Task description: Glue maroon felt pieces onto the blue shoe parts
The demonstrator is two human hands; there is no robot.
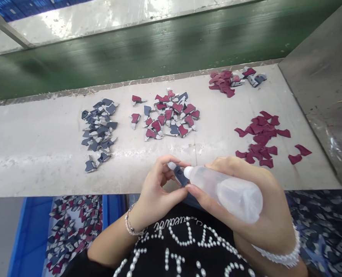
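Two hands together at edge of table — left hand pinching grey piece, right hand clamped on squeeze bottle, nozzle at the piece. Seemingly dabbing step — calling for gentle squeeze, steady aim.

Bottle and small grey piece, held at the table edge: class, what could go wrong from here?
1. The tip of the bottle touches or nearly touches the grey piece pinched in the left hand; a hard squeeze by the right hand could flood it and wet that hand.
2. The work sits at the edge of the table, so a slipped piece might drop toward the blue bin below.
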